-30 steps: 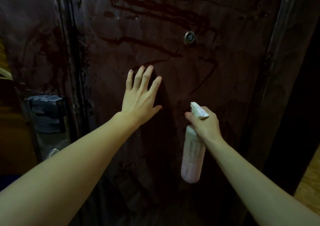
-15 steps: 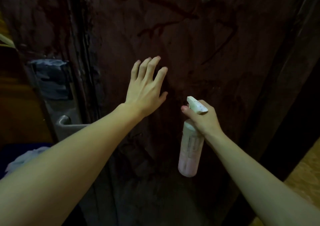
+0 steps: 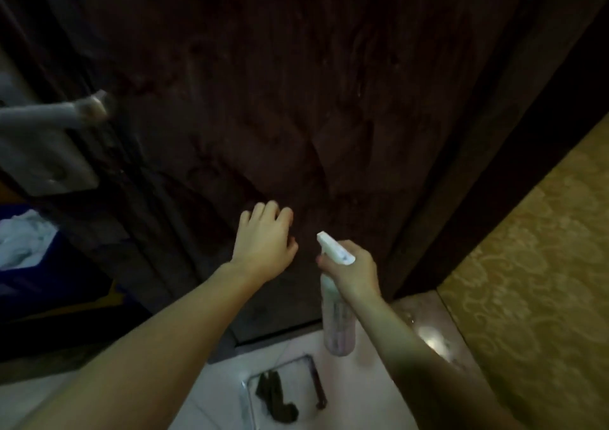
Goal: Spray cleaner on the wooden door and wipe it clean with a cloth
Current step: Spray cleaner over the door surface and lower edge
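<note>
The dark wooden door (image 3: pixel 296 100) fills most of the view. My left hand (image 3: pixel 263 243) rests flat against its lower part, fingers slightly curled and holding nothing. To its right, my right hand (image 3: pixel 354 269) grips the neck of a pale pink spray bottle (image 3: pixel 337 317) with a white trigger head, nozzle aimed at the door. A dark cloth (image 3: pixel 275 400) lies in a shallow metal tray (image 3: pixel 308 363) on the floor below my arms.
A metal lever handle (image 3: pixel 56 116) on its plate sticks out at the left edge of the door. A blue bin (image 3: pixel 49 284) with white material inside stands at the left. The door frame (image 3: pixel 487 172) and a yellow patterned wall (image 3: pixel 543 265) are at the right. White floor tiles (image 3: pixel 369 380) lie below.
The view has tilted down, so the floor and tray now show. Both hands have moved down to the lower part of the door, the bottle still held in the right hand.
</note>
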Demonstrator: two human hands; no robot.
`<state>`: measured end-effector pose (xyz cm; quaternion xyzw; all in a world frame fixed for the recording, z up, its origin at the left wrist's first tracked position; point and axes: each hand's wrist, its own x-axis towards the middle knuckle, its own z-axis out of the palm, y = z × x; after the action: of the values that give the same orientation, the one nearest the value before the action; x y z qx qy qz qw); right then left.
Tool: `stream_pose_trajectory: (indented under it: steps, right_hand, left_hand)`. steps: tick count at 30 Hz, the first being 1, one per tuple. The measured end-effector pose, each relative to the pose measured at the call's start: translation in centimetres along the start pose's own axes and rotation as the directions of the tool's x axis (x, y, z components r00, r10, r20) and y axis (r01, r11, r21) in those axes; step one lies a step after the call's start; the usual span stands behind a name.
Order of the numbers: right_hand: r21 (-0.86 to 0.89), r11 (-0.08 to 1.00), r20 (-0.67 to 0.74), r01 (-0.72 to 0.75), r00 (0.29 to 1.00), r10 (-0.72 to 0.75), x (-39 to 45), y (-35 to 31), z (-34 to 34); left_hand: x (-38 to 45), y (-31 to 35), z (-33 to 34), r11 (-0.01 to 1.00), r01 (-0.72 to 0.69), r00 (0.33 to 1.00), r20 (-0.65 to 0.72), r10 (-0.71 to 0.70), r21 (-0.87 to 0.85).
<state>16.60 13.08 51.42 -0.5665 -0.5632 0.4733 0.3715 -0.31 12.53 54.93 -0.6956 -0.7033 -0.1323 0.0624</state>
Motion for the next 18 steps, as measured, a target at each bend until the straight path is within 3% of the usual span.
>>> stream_pose_trajectory:
  steps: [3,8,18]
  right_hand:
    - [0.054,0.997,-0.027,-0.058,0.998,0.06,-0.9,5.9,-0.2]
    - [0.093,0.982,0.0,-0.164,0.986,0.164,-0.2,17.4,-1.0]
    - [-0.129,0.98,-0.162,-0.151,0.978,0.13,5.2,43.4,0.7]
  left_hand:
    - [-2.4,1.2,6.2,0.995,0.096,0.977,0.194,-0.09,-0.024]
    - [-6.4,3.3,18.1,0.983,0.179,0.884,0.444,-0.147,-0.031]
    - [-10.7,6.0,43.5,0.965,0.24,0.79,0.599,-0.129,-0.109]
